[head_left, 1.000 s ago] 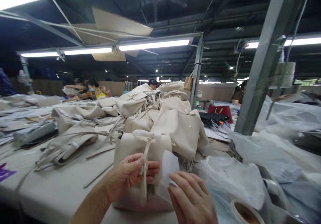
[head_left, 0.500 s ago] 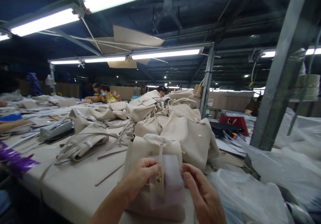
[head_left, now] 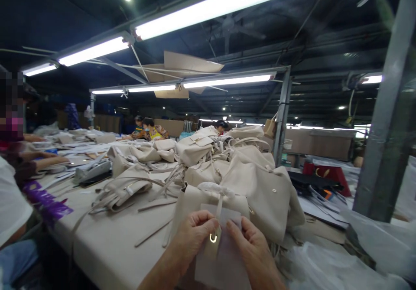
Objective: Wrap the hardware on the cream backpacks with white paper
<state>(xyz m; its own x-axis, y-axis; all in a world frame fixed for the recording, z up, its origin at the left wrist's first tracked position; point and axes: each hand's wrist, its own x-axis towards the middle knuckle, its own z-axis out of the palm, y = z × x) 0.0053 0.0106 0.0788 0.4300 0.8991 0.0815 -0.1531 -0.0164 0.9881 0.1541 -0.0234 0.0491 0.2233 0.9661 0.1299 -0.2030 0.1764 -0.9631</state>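
Note:
A cream leather bag [head_left: 185, 203] stands upright on the table in front of me, its top handle wrapped in white padding [head_left: 216, 190]. From it hangs a narrow strap tab [head_left: 212, 249] with a gold U-shaped fitting [head_left: 213, 238]. My left hand [head_left: 191, 236] is closed, thumb and forefinger pinching the strap tab just above the fitting. My right hand [head_left: 253, 246] pinches the upper right of a thin translucent sheet [head_left: 222, 268]. The sheet lies behind the strap tab and covers much of the bag's front.
Behind the bag rises a heap of cream bags [head_left: 260, 186]. Loose straps [head_left: 152, 229] and a folded bag [head_left: 125, 190] lie left on the table [head_left: 107, 242]. Clear plastic [head_left: 321, 264] is at right, near a metal post [head_left: 378, 121]. A person in white [head_left: 13, 199] is at left.
The sheet has moved left and now sits behind the strap tab. My right hand has come closer to my left. The view has shifted, bringing a person in at the left edge.

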